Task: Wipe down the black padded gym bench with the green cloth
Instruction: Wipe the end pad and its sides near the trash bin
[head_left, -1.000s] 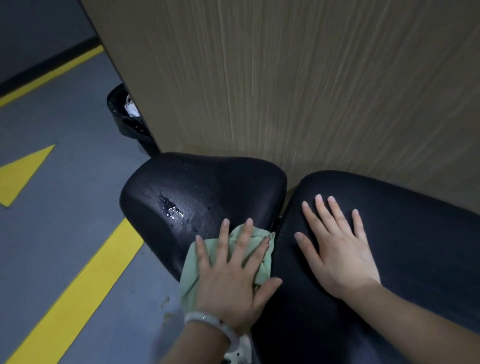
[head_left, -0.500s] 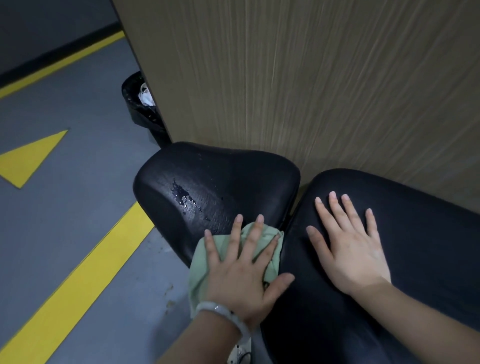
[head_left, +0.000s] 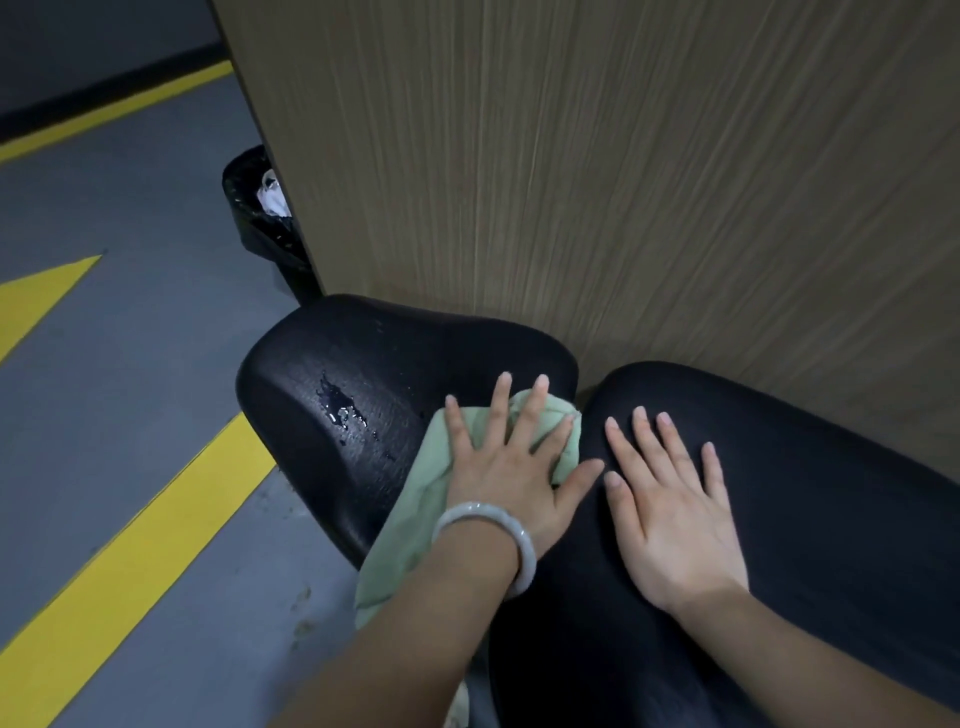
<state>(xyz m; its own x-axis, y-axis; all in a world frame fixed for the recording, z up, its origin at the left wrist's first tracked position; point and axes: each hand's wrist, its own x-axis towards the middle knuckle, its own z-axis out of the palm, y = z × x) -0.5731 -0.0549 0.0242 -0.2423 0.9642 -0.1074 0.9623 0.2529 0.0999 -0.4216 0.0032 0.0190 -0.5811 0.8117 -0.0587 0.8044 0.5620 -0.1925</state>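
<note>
Two flat hands: left hand (head_left: 511, 480) presses green cloth (head_left: 415, 519), right hand (head_left: 670, 512) on bench (head_left: 831, 493); probably water droplets (head_left: 343, 410).

Left hand (head_left: 511, 467), fingers spread flat, presses the green cloth (head_left: 415, 519) on the smaller black pad (head_left: 363, 358); right hand (head_left: 670, 514) lies flat on the larger black pad (head_left: 831, 493); liquid patch (head_left: 343, 408) beside the cloth; black bin (head_left: 254, 208) by the wooden panel (head_left: 623, 182).

The black mesh waste bin (head_left: 249, 208) stands half hidden behind the tan wood-grain wall panel (head_left: 623, 182). The pale green cloth (head_left: 415, 519) lies partly under the left hand (head_left: 509, 473). The black padded worktop (head_left: 831, 519) runs off the right and bottom edges.
</note>
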